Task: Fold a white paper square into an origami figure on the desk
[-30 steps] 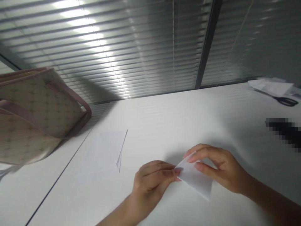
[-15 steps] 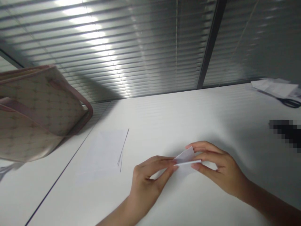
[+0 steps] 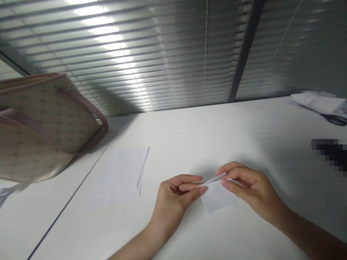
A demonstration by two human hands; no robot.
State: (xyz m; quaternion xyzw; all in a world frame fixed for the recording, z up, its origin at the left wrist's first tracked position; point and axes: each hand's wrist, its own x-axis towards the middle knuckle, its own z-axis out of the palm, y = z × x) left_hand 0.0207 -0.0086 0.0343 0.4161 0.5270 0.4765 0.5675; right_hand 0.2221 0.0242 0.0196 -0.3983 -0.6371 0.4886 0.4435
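A small folded piece of white paper is held just over the white table, between both hands. My left hand pinches its left end, with the thumb on the near side. On the right, my right hand pinches the upper right corner between thumb and fingers. The fold runs along the top, and one flap hangs toward me. Parts of the folded edge are hidden behind my fingers.
White paper sheets lie left of my hands. A patterned handbag stands at the far left. Scissors lie by paper pieces at the far right, above a blurred dark object. Blinds rise behind the table.
The paper has turned in my fingers, and its near flap now shows broadly below the fold. My left fingers have shifted, with the index finger lifted off the paper.
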